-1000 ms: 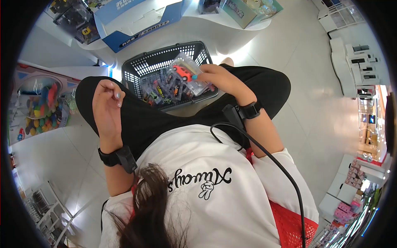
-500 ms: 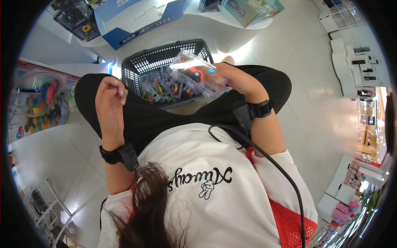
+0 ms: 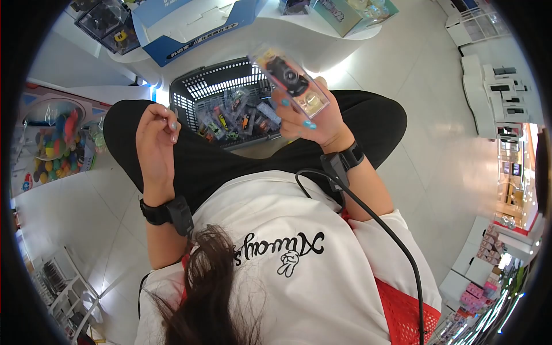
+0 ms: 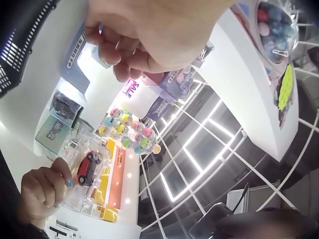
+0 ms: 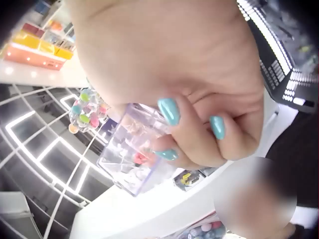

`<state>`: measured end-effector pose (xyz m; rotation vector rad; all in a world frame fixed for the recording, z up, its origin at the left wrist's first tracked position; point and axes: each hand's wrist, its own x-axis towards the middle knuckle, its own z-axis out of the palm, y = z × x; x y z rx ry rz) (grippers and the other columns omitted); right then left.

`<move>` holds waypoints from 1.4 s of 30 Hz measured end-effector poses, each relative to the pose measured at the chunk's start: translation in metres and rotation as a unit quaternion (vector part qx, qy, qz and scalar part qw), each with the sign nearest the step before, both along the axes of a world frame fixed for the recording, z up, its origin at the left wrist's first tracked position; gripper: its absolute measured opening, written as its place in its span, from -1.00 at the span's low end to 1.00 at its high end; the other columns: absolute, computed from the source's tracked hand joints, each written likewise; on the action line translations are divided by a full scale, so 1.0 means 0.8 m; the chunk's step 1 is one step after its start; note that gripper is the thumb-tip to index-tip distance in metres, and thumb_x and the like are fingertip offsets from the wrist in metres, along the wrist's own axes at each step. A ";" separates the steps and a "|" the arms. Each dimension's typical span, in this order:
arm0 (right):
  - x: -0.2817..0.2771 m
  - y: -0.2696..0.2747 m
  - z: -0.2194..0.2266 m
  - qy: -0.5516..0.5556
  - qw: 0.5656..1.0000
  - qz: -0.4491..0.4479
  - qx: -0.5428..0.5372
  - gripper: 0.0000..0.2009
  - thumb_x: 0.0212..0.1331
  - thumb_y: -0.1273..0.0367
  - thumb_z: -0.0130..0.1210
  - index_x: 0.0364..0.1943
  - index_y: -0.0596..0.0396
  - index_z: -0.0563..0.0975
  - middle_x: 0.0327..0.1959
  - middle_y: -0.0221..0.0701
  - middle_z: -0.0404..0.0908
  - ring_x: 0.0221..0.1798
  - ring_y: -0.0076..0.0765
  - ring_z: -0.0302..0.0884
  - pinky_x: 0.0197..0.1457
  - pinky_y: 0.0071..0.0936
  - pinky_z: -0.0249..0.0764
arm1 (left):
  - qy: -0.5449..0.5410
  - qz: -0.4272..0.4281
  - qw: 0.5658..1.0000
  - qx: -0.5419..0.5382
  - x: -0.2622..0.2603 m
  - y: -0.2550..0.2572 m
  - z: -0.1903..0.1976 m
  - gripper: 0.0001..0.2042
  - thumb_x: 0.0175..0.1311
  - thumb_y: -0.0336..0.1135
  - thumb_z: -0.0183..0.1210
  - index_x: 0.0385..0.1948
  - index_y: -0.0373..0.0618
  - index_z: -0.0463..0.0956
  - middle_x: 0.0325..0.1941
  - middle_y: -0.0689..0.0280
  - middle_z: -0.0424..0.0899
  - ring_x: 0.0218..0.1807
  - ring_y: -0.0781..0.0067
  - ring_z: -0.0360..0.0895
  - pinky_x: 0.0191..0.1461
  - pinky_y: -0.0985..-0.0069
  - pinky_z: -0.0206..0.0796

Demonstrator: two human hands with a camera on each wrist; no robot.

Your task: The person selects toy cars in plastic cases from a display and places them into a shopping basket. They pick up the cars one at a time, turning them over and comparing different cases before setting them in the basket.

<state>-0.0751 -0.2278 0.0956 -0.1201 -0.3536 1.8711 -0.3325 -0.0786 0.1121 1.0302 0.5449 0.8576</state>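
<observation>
My right hand (image 3: 313,118) grips a clear plastic box with a red and black toy car (image 3: 289,76) inside, raised over the right side of the basket. The car's underside and wheels face up toward the head camera. In the right wrist view, fingers with turquoise nails curl against the clear box (image 5: 134,149). My left hand (image 3: 156,146) hovers above the left thigh, its fingers loosely curled around nothing. Below and between the hands, the dark grey shopping basket (image 3: 195,77) holds several small toy cars in clear packs (image 3: 230,123).
Behind the basket, a white curved counter (image 3: 276,43) carries a blue display carton (image 3: 198,43) and a pale green box (image 3: 339,14). A machine with colourful balls (image 3: 54,144) stands at left. A black cable (image 3: 379,221) crosses the shirt from the right wrist.
The right hand has lifted the boxed car out of the basket and turned it, so the palm side now faces up and the car's underside shows. The left hand has barely shifted.
</observation>
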 end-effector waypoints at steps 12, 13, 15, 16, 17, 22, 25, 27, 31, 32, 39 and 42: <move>-0.045 0.013 -0.006 -0.225 0.963 -0.105 -0.107 -0.57 0.38 0.05 -0.23 0.12 0.03 0.33 -0.07 -0.20 0.54 -0.30 -0.48 0.46 -0.32 -0.62 0.37 | 0.121 -0.057 0.988 0.072 0.019 -0.013 0.002 -0.66 0.28 -0.32 -0.03 0.06 -0.26 0.35 -0.01 0.18 0.48 -0.05 0.46 0.43 -0.01 0.57 0.24; -0.051 0.015 -0.007 -0.268 0.950 -0.114 -0.109 -0.58 0.38 0.06 -0.19 0.13 0.04 0.32 -0.08 -0.21 0.55 -0.29 -0.49 0.47 -0.33 -0.62 0.39 | 0.141 -0.056 0.985 0.080 0.025 -0.020 0.009 -0.60 0.30 -0.29 -0.02 0.14 -0.27 0.33 0.10 0.13 0.48 0.04 0.41 0.45 0.07 0.54 0.26; -0.065 0.018 -0.001 -0.354 0.920 -0.132 -0.108 -0.58 0.36 0.09 -0.13 0.14 0.06 0.31 -0.11 -0.24 0.57 -0.28 -0.51 0.50 -0.34 -0.63 0.42 | 0.138 -0.104 0.982 0.082 0.028 -0.025 0.007 -0.50 0.33 -0.25 -0.01 0.26 -0.29 0.21 0.26 0.07 0.35 0.23 0.29 0.37 0.24 0.44 0.20; -0.073 0.018 0.009 -0.391 0.902 -0.144 -0.115 -0.58 0.31 0.16 -0.01 0.12 0.12 0.33 -0.13 -0.26 0.60 -0.27 -0.52 0.53 -0.35 -0.63 0.46 | 0.132 -0.115 0.981 0.087 0.032 -0.032 0.009 -0.50 0.33 -0.25 0.00 0.26 -0.30 0.21 0.26 0.08 0.35 0.24 0.29 0.37 0.26 0.43 0.19; -0.079 0.019 0.011 -0.413 0.893 -0.146 -0.105 -0.59 0.30 0.19 0.02 0.10 0.15 0.34 -0.17 -0.28 0.60 -0.29 -0.53 0.53 -0.37 -0.64 0.45 | 0.127 -0.127 0.979 0.092 0.034 -0.037 0.011 -0.50 0.33 -0.25 0.00 0.25 -0.31 0.21 0.26 0.08 0.35 0.24 0.29 0.36 0.27 0.41 0.18; -0.100 0.018 0.025 -0.479 0.856 -0.178 -0.082 -0.59 0.20 0.31 0.16 0.07 0.22 0.37 -0.27 -0.35 0.61 -0.34 -0.56 0.54 -0.42 -0.65 0.43 | 0.114 -0.133 0.984 0.020 0.029 -0.040 0.007 -0.53 0.36 -0.24 0.04 0.24 -0.27 0.28 0.11 0.18 0.49 0.16 0.42 0.41 0.24 0.48 0.21; -0.107 0.016 0.036 -0.475 0.855 -0.192 -0.080 -0.57 0.18 0.33 0.17 0.08 0.21 0.36 -0.26 -0.35 0.62 -0.32 -0.55 0.55 -0.41 -0.65 0.44 | 0.098 -0.115 0.988 0.011 0.023 -0.046 0.018 -0.54 0.37 -0.23 0.02 0.24 -0.26 0.30 0.09 0.19 0.51 0.13 0.43 0.44 0.23 0.49 0.22; -0.111 0.015 0.046 -0.472 0.856 -0.196 -0.078 -0.56 0.17 0.34 0.18 0.09 0.22 0.35 -0.24 -0.35 0.62 -0.30 -0.55 0.56 -0.40 -0.65 0.45 | 0.090 -0.101 0.990 0.038 0.021 -0.048 0.023 -0.53 0.38 -0.22 0.01 0.25 -0.27 0.28 0.11 0.17 0.50 0.11 0.43 0.46 0.21 0.50 0.25; -0.116 0.011 0.057 -0.468 0.859 -0.196 -0.061 -0.55 0.17 0.36 0.18 0.09 0.24 0.34 -0.19 -0.33 0.62 -0.25 -0.52 0.58 -0.35 -0.63 0.51 | 0.098 -0.080 0.986 0.104 0.016 -0.050 0.033 -0.53 0.39 -0.20 0.01 0.24 -0.29 0.29 0.13 0.15 0.49 0.11 0.44 0.46 0.15 0.53 0.29; -0.117 0.010 0.058 -0.466 0.861 -0.197 -0.056 -0.55 0.17 0.36 0.19 0.09 0.25 0.33 -0.18 -0.32 0.62 -0.24 -0.52 0.59 -0.34 -0.63 0.52 | 0.097 -0.081 0.986 0.110 0.015 -0.051 0.037 -0.53 0.39 -0.20 0.01 0.24 -0.29 0.29 0.14 0.15 0.49 0.11 0.44 0.47 0.14 0.54 0.30; -0.120 0.006 0.075 -0.460 0.864 -0.192 -0.064 -0.55 0.17 0.37 0.19 0.09 0.28 0.33 -0.16 -0.31 0.62 -0.23 -0.50 0.59 -0.32 -0.60 0.55 | 0.124 -0.101 0.981 0.111 0.010 -0.051 0.054 -0.53 0.39 -0.15 0.00 0.24 -0.25 0.31 0.11 0.17 0.51 0.08 0.44 0.48 0.08 0.57 0.32; -0.120 0.006 0.076 -0.458 0.866 -0.189 -0.070 -0.55 0.17 0.38 0.18 0.09 0.29 0.33 -0.18 -0.31 0.62 -0.24 -0.49 0.59 -0.32 -0.59 0.55 | 0.104 -0.104 0.986 0.081 0.012 -0.052 0.056 -0.52 0.39 -0.13 -0.01 0.24 -0.22 0.32 0.09 0.19 0.52 0.05 0.44 0.50 0.05 0.56 0.35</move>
